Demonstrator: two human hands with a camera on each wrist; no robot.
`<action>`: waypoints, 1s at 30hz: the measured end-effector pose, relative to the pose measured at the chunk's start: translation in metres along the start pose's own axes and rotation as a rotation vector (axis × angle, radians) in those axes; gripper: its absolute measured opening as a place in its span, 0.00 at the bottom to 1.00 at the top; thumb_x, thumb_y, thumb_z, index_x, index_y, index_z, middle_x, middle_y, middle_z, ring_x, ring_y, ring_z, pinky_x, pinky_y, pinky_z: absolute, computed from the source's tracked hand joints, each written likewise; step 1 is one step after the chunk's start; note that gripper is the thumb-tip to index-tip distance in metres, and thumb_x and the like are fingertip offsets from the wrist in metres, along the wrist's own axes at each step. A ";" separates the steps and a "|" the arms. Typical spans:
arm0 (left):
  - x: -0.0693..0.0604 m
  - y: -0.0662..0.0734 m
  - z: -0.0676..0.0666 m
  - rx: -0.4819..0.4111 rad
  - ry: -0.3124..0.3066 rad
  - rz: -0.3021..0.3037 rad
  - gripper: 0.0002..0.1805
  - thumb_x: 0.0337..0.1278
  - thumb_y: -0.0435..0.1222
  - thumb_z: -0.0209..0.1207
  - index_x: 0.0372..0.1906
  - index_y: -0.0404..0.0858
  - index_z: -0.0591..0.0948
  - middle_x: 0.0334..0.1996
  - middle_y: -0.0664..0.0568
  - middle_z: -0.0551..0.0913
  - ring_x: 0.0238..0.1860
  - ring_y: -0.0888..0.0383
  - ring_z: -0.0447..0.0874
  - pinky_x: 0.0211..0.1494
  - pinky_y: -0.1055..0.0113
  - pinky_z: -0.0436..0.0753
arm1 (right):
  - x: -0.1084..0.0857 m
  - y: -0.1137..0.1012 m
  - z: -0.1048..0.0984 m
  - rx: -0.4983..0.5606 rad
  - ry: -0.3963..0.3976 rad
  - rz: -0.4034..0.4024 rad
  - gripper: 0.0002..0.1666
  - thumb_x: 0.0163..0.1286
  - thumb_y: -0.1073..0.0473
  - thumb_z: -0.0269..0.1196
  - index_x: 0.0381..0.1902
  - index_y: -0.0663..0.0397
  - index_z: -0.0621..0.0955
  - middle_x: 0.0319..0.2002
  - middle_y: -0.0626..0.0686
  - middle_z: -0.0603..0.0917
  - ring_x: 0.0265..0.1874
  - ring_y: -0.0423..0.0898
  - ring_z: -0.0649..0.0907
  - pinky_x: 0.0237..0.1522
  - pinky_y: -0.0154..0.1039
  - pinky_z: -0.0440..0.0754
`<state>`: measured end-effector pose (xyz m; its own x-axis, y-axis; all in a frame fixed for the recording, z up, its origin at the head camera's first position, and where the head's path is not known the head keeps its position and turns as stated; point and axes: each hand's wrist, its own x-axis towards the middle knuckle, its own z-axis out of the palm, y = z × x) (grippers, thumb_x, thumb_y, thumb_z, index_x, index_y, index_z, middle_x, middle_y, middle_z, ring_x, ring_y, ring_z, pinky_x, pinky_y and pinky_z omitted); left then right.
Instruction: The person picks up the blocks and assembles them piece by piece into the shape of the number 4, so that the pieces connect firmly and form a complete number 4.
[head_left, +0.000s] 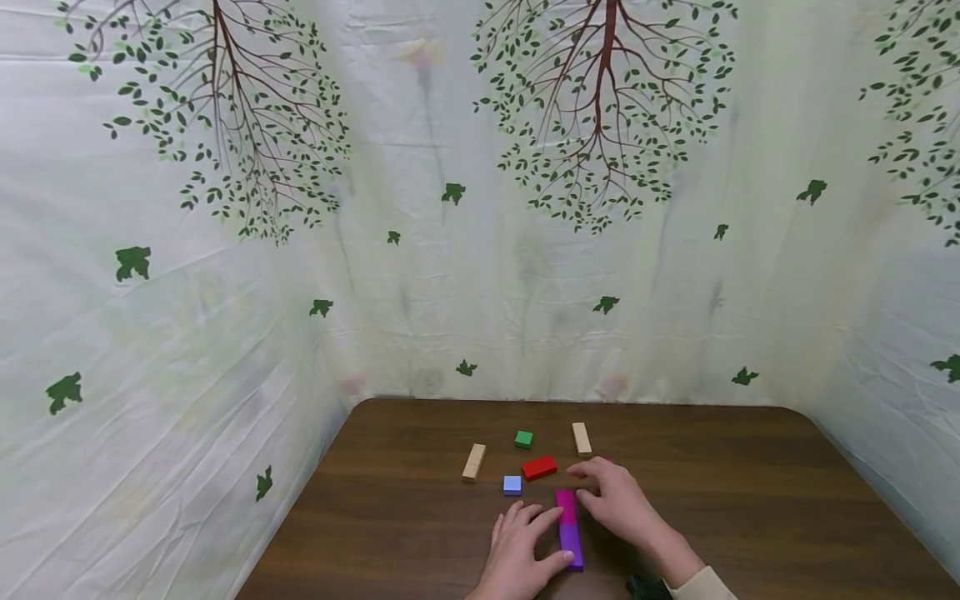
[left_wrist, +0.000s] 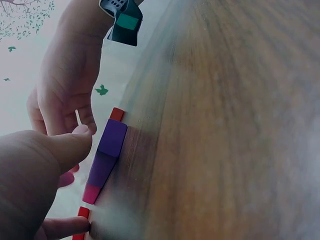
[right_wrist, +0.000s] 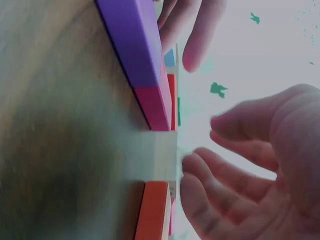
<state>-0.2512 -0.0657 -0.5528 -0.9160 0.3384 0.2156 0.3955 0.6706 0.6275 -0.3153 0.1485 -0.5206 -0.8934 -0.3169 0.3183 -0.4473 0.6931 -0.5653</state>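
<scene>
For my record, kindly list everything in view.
Table: one, brown, foreground.
Backdrop: one, whitish, behind.
Green block: one, green, far side.
Wooden blocks: two, pale, flanking green.
Red block: one, red, central.
Blue block: one, blue, near red.
Magenta block: one, magenta, near side.
Purple block: one, purple, touching magenta.
Orange block: one, orange, right wrist view.
Pink piece: one, pink, behind orange.
Wrist device: one, dark, right wrist.
Sleeve: one, cream, right arm.
Left hand: one, beside purple.
Right hand: one, beside magenta.

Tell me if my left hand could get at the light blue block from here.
Probably yes. In the head view, the light blue block sits just beyond the left hand, nothing stands between them, and the red block is off to one side.
</scene>
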 end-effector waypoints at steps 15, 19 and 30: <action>0.002 -0.001 0.000 0.013 -0.069 -0.034 0.26 0.57 0.59 0.66 0.61 0.65 0.82 0.64 0.44 0.74 0.71 0.35 0.59 0.68 0.27 0.52 | 0.007 0.021 -0.009 -0.126 0.105 0.163 0.21 0.61 0.58 0.72 0.53 0.48 0.86 0.43 0.51 0.81 0.41 0.49 0.81 0.41 0.50 0.80; 0.003 -0.002 0.002 0.033 -0.080 -0.048 0.25 0.56 0.60 0.65 0.60 0.67 0.81 0.64 0.45 0.74 0.71 0.35 0.59 0.67 0.27 0.52 | 0.005 0.026 -0.008 -0.146 0.060 0.154 0.25 0.62 0.57 0.72 0.59 0.46 0.84 0.50 0.56 0.80 0.49 0.58 0.79 0.45 0.56 0.80; 0.003 -0.002 0.002 0.061 -0.071 -0.021 0.26 0.57 0.61 0.64 0.61 0.66 0.81 0.64 0.45 0.75 0.70 0.36 0.61 0.67 0.27 0.54 | 0.000 0.029 -0.004 -0.211 0.031 0.104 0.19 0.63 0.57 0.71 0.53 0.47 0.87 0.54 0.59 0.80 0.50 0.62 0.79 0.47 0.60 0.78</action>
<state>-0.2549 -0.0642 -0.5551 -0.9180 0.3680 0.1478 0.3813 0.7166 0.5841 -0.3284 0.1714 -0.5342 -0.9313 -0.2186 0.2915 -0.3309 0.8422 -0.4256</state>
